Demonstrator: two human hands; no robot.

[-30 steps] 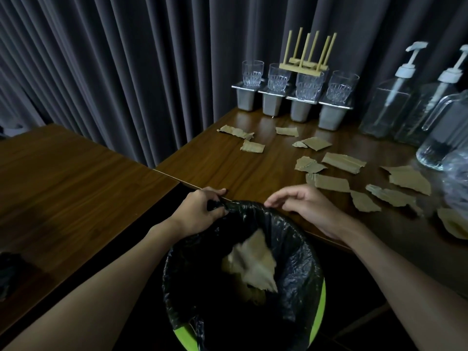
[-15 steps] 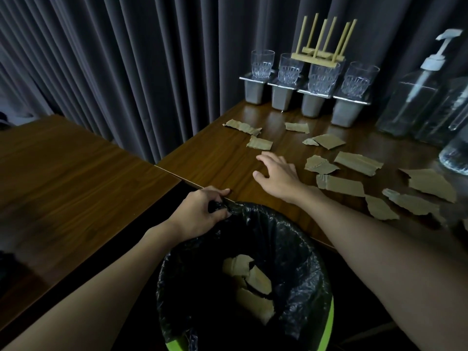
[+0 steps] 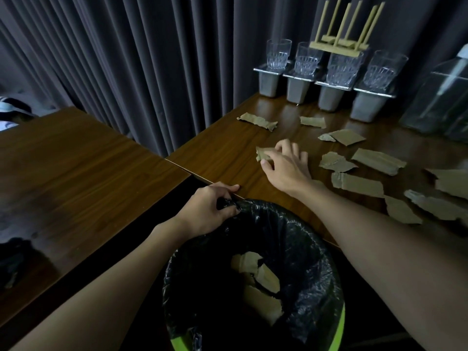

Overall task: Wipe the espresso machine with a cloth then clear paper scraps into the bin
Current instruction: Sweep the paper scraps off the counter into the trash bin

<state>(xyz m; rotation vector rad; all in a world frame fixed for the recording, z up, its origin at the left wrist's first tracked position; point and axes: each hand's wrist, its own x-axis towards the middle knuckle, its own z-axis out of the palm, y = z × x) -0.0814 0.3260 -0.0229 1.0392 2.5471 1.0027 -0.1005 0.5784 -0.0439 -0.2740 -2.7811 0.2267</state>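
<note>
A green bin [image 3: 339, 333] lined with a black bag [image 3: 304, 249] stands below the table's front edge, with brown paper scraps [image 3: 260, 277] inside. My left hand [image 3: 210, 211] grips the bag's rim at the bin's far left side. My right hand [image 3: 286, 165] reaches over the wooden table [image 3: 222, 153] and pinches a brown paper scrap [image 3: 263, 153] between thumb and fingers. Several more torn scraps lie on the table, such as one [image 3: 258, 121] farther back and one [image 3: 357, 183] to the right of my wrist. No espresso machine or cloth is in view.
Four glasses [image 3: 340, 69] stand on grey metal holders at the back, with a small wooden rack [image 3: 339, 44] on top. A clear pump bottle [image 3: 440, 97] is at the far right. A second wooden table [image 3: 63, 173] lies to the left; dark curtains hang behind.
My right hand moved from over the bin out across the table and took hold of a scrap. The scrap that was falling now lies in the bin. My left hand stayed on the bag.
</note>
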